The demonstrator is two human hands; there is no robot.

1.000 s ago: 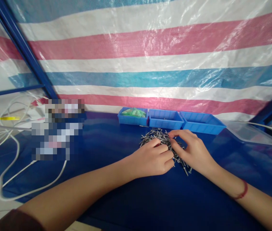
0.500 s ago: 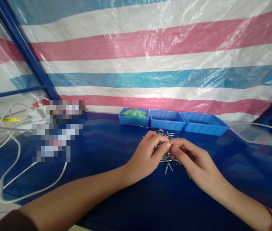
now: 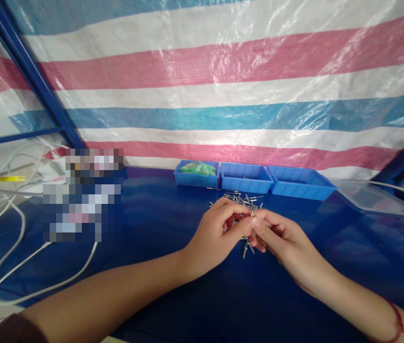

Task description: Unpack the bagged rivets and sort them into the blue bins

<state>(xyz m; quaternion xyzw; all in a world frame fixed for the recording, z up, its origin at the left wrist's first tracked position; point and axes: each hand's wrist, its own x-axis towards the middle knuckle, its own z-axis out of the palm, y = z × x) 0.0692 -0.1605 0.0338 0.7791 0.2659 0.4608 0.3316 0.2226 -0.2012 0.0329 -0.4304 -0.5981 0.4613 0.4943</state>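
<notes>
Only the head view to go on: two bare hands meet right over a loose heap of thin silver metal pins (image 3: 246,200), kinda rivet-looking, on the glossy dark blue tabletop (image 3: 152,214). The left hand (image 3: 216,233) comes in with thumb and index bent towards each other. The right hand (image 3: 287,236), the one with a dark red band (image 3: 398,319) round its wrist, meets it tip to tip. Between them is a single small silver metal pin (image 3: 252,213), mostly covered, one end poking up. Looks to me like the fingers of both hands are clamped on it, though I can't tell which hand really carries the grip.

For something that skinny, I'd let one hand be the firm one and have the other just steady or turn it, otherwise they fight each other and it pings off. Working low over the heap is smart imo, a drop shouldn't go far. I'd roll the thumbs back a bit too, since they hide most of the piece, and keep the heels of the hands up so the strays on the near side don't get dragged.

Behind the heap there's a row of three blue plastic trays: the left tray (image 3: 194,180) has a green plastic packet (image 3: 202,168), the middle tray (image 3: 246,185) has something tiny I can't make out, then the right tray (image 3: 301,190).
</notes>
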